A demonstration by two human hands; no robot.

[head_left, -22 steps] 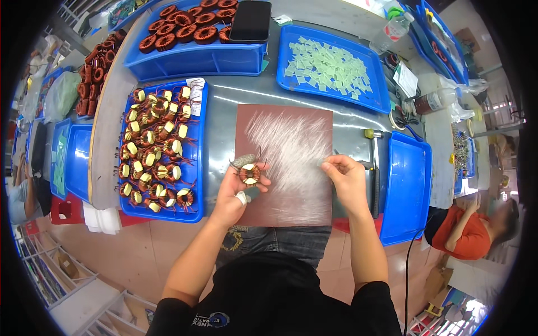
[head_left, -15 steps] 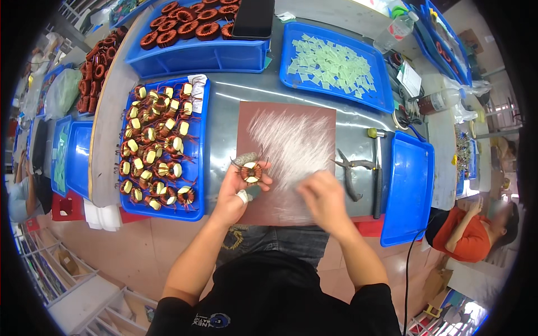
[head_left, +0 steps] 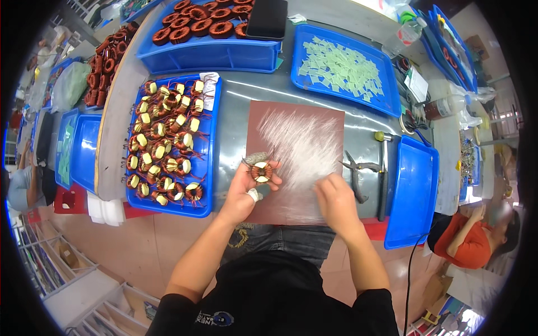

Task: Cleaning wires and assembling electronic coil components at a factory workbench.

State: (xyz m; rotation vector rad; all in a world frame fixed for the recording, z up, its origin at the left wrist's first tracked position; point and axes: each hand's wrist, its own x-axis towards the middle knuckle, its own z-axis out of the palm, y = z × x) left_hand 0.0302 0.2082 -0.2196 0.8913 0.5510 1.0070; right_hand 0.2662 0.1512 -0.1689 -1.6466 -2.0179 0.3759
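Between the fingers of my left hand (head_left: 238, 196) is a copper-wound toroidal coil (head_left: 261, 172) with pale yellow pieces on it and wire leads sticking out. White wrapping covers part of that hand's thumb. A short grey, rough-looking piece lies along the fingers behind the coil. My right hand (head_left: 338, 206) is to the right of the coil, apart from it, over the right edge of a dark red sheet (head_left: 259, 120) with white scuff marks. Its fingers are curled together; whatever may be in them is hidden. Pliers (head_left: 358, 167) lie just beyond the right hand.
On the left stands a blue tray (head_left: 207, 143) of similar coils. Behind it, a blue bin (head_left: 224, 57) holds copper coils and a black phone (head_left: 267, 21). A blue tray (head_left: 300, 42) contains pale green pieces. A hammer (head_left: 384, 179) lies beside another blue tray (head_left: 412, 190) at right.
The whole scene has shifted slightly right in the picture. My right hand is less blurred, its fingers curled more closely. The left hand keeps hold of the coil.
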